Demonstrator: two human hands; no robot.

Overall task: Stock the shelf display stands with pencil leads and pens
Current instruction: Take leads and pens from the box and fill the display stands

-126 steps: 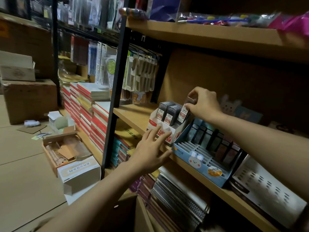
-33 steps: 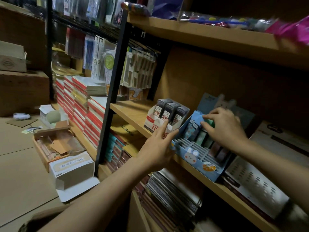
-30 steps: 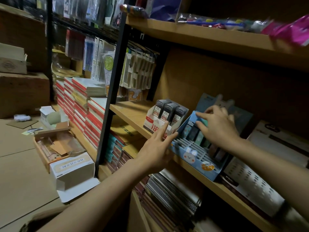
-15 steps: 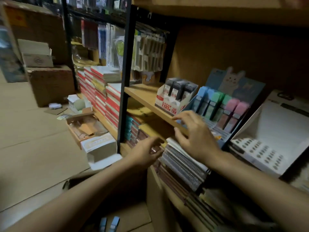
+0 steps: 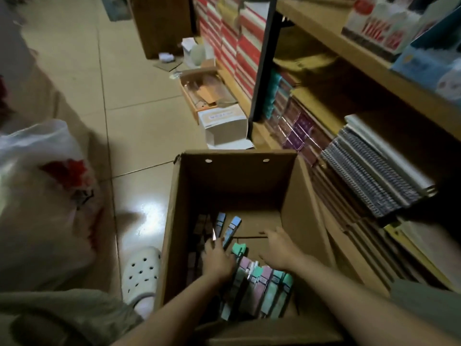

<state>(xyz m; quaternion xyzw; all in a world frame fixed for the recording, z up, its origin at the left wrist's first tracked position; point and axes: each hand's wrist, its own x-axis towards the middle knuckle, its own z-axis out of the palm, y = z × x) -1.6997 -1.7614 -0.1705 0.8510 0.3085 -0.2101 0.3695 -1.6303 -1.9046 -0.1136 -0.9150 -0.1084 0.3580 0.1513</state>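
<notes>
Reaching into the cardboard box (image 5: 234, 181) on the floor, both hands are low inside. The left hand (image 5: 216, 258) lies with spread fingers on the pastel lead cases (image 5: 259, 283); the right hand (image 5: 279, 248) hovers open beside them.

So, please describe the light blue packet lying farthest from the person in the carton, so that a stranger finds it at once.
Find the open cardboard carton on the floor beside the shelves. On its bottom, beyond the left hand, two light blue packets lie side by side. It is the right one, slanted, nearest the bare middle of the carton.
</notes>
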